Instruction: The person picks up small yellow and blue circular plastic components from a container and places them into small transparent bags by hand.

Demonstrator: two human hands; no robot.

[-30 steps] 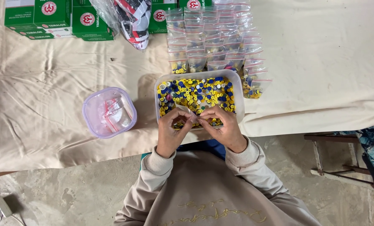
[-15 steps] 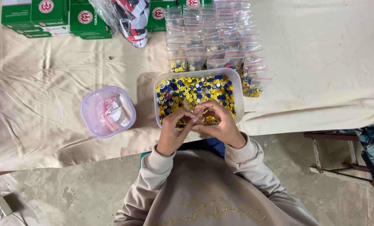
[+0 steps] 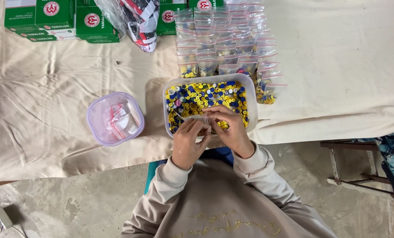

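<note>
A white rectangular tub [image 3: 252, 99] full of small yellow, blue and white buttons [image 3: 205, 97] sits at the table's near edge. Over its near side my left hand [image 3: 188, 143] and my right hand [image 3: 231, 130] pinch a small clear zip bag [image 3: 199, 119] between them by its mouth. Both sets of fingers are closed on the bag. What is inside the bag is too small to tell.
Rows of small filled zip bags [image 3: 225, 44] lie behind the tub. A lilac-rimmed tub [image 3: 93, 125] with empty zip bags stands to the left. Green boxes [image 3: 51, 20] and a plastic-wrapped bundle [image 3: 137, 20] line the far edge. A cream cloth [image 3: 338, 66] covers the table.
My hands have shifted slightly up over the tub's near side and drawn the small bag between them; the tub and other things have not moved.
</note>
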